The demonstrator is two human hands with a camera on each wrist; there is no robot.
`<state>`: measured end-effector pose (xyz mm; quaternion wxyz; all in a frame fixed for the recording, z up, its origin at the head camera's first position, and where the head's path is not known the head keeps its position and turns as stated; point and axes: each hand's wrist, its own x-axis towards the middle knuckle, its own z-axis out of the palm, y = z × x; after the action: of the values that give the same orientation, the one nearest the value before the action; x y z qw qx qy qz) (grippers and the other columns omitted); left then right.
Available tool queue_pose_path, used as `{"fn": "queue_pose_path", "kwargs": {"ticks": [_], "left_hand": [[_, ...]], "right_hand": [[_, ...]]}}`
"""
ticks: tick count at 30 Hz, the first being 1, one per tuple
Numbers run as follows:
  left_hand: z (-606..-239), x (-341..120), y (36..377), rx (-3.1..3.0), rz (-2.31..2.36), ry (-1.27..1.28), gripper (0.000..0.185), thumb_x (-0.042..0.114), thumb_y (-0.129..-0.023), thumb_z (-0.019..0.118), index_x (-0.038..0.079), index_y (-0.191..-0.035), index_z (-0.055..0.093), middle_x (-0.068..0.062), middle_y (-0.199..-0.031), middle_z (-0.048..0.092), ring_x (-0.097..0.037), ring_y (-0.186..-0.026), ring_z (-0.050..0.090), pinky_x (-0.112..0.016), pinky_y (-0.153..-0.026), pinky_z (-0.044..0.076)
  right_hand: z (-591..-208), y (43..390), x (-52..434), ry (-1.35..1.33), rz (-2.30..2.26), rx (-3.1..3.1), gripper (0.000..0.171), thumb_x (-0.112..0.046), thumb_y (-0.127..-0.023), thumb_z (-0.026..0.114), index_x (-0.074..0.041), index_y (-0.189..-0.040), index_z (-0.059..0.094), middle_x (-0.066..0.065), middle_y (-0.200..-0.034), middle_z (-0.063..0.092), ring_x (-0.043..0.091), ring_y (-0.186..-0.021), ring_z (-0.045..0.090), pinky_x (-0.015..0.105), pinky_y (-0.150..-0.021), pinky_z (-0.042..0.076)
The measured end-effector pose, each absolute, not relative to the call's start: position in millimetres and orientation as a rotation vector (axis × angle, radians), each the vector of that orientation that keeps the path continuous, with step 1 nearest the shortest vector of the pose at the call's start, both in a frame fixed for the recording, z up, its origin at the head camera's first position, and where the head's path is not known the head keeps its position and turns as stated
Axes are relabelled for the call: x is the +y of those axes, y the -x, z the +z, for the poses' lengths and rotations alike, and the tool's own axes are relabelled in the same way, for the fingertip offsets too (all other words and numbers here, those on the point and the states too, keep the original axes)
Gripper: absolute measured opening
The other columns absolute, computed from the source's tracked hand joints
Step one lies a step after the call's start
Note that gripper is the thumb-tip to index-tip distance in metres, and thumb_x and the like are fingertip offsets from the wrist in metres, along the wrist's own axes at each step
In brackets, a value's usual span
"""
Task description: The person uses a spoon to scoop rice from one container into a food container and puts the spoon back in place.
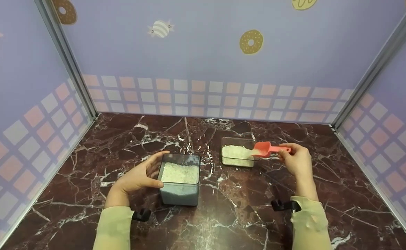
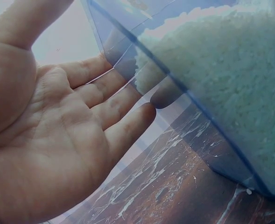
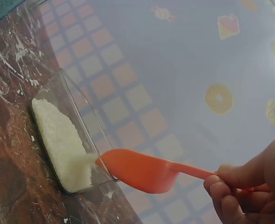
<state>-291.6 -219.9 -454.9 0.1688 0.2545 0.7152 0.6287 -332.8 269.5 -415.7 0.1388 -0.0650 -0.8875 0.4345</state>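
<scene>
My right hand [image 1: 297, 160] pinches the handle of a red-orange scoop [image 3: 139, 172] between thumb and fingers. The scoop tilts over the right end of a low clear box [image 1: 238, 161], and pale grains that look like rice [image 3: 58, 133] slide off its lip onto the heap inside. On the left, a taller bluish see-through container [image 1: 180, 195] holds more white rice [image 2: 221, 70]. Against its left side rests my left hand [image 1: 141, 175], thumb near the front corner and fingers toward the back. In the left wrist view, these fingers [image 2: 123, 135] lie fairly straight along the wall.
Both boxes stand on a dark red marbled tabletop [image 1: 230, 208], the taller one nearer me. Purple printed panels [image 1: 203, 52] enclose the back and both sides, joined by grey metal corner strips [image 1: 69, 59].
</scene>
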Motion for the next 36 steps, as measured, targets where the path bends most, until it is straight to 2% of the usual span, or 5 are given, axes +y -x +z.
{"fn": "queue_pose_path", "kwargs": {"ticks": [10, 19, 27, 31, 36], "left_hand": [[-455, -221, 291, 2.03, 1.79, -0.709, 0.108, 0.01, -0.082, 0.084, 0.005, -0.164, 0.013, -0.024, -0.172, 0.009, -0.044, -0.16, 0.006, -0.058, -0.13, 0.011], [-455, -221, 290, 2.039, 1.795, -0.706, 0.107, 0.009, -0.082, 0.084, 0.006, -0.164, 0.015, -0.023, -0.171, 0.013, -0.045, -0.159, 0.008, -0.06, -0.129, 0.012], [-454, -221, 290, 2.043, 1.789, -0.684, 0.108, 0.011, -0.082, 0.085, 0.008, -0.164, 0.015, -0.022, -0.172, 0.012, -0.043, -0.16, 0.007, -0.058, -0.13, 0.013], [-454, -221, 290, 2.033, 1.789, -0.689, 0.108, 0.01, -0.082, 0.084, 0.007, -0.164, 0.014, -0.023, -0.172, 0.011, -0.043, -0.16, 0.005, -0.058, -0.13, 0.012], [-454, -220, 290, 2.02, 1.794, -0.698, 0.108, 0.009, -0.082, 0.084, 0.007, -0.164, 0.014, -0.023, -0.172, 0.01, -0.044, -0.16, 0.005, -0.059, -0.13, 0.011]], "right_hand": [[-418, 333, 264, 0.174, 1.107, -2.543, 0.021, -0.01, -0.097, 0.069, 0.0, -0.114, 0.075, 0.014, -0.083, 0.073, 0.008, -0.062, 0.054, 0.019, -0.053, 0.042], [-415, 332, 266, 0.155, 1.262, -2.504, 0.024, -0.01, -0.099, 0.067, 0.002, -0.119, 0.073, 0.007, -0.08, 0.074, -0.001, -0.063, 0.059, 0.015, -0.053, 0.046], [-410, 333, 262, 0.202, 1.809, -2.312, 0.035, -0.009, -0.102, 0.062, 0.008, -0.133, 0.062, -0.013, -0.071, 0.068, -0.003, -0.065, 0.065, 0.011, -0.054, 0.051], [-409, 332, 249, 0.098, 2.186, -2.093, 0.037, -0.002, -0.102, 0.058, 0.013, -0.136, 0.055, -0.009, -0.071, 0.069, 0.0, -0.065, 0.064, 0.011, -0.061, 0.055], [-409, 327, 222, -0.046, 2.439, -1.969, 0.031, 0.004, -0.101, 0.055, 0.014, -0.131, 0.058, -0.002, -0.079, 0.068, 0.006, -0.071, 0.063, 0.014, -0.068, 0.057]]}}
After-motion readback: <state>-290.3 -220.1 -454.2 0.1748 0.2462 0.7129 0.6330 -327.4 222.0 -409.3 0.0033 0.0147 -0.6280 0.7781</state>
